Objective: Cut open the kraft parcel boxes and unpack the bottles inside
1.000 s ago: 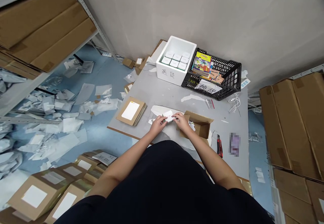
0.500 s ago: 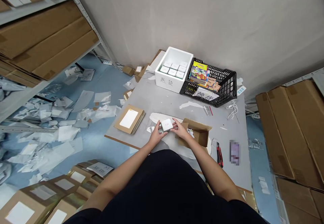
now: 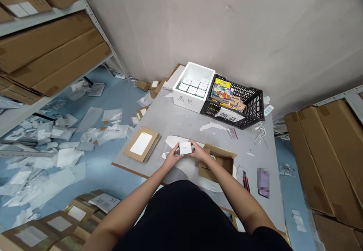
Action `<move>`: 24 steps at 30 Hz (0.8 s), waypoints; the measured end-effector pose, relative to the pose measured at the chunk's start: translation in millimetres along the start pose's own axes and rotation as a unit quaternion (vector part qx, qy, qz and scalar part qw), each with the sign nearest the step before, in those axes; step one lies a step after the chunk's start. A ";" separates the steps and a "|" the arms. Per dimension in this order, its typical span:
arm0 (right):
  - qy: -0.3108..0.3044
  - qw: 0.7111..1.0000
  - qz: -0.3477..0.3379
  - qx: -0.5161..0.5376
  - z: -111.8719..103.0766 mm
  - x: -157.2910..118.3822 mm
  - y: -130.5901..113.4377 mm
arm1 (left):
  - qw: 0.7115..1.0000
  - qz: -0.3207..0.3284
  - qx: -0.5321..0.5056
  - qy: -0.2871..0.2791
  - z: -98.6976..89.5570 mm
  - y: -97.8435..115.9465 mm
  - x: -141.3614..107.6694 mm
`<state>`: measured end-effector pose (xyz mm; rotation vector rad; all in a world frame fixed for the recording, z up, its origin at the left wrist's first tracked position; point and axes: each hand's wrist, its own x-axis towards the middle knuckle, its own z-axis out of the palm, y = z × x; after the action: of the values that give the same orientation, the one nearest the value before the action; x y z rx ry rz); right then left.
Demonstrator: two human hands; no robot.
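Observation:
A small white box [image 3: 185, 148] is held between my two hands over the front of the table. My left hand [image 3: 172, 158] grips its left side, fingers closed on it. On the opposite side my right hand [image 3: 197, 151] has its fingers against the box too. Faint print shows on the box's top face. Just right of and below my right hand stands an open cardboard box [image 3: 228, 164], partly hidden by my forearm. White paper [image 3: 172, 140] lies flat beneath my hands.
A white foam box [image 3: 187, 103] holding several similar white boxes stands at the back, beside a black crate [image 3: 249, 109] with books [image 3: 221, 91]. Cardboard mailers [image 3: 143, 145] lie left; a utility knife [image 3: 245, 181] and a blurred phone [image 3: 263, 183] lie right. Paper scraps [image 3: 68, 156] litter the floor.
The view has tilted up slightly, so the table sits lower in the picture. Both hands still hold the white box, which appears turned slightly to lie straighter.

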<state>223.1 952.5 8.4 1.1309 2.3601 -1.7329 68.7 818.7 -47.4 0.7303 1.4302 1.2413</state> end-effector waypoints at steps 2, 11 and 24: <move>0.034 0.999 -0.022 0.011 -0.4 -3.9 -16.7 | 1.000 -0.004 -0.008 -0.006 -2.0 5.9 2.3; 0.119 0.990 -0.074 0.013 -55.9 29.8 -77.8 | 0.993 0.100 0.052 0.043 -6.7 111.8 51.3; 0.306 0.928 -0.207 -0.051 -274.6 190.3 -203.9 | 0.913 0.403 0.065 0.019 -8.0 342.6 296.3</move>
<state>80.1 1256.9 208.5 1.3978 3.2202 -1.4639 -77.3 1180.8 182.3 1.4885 1.2767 1.7888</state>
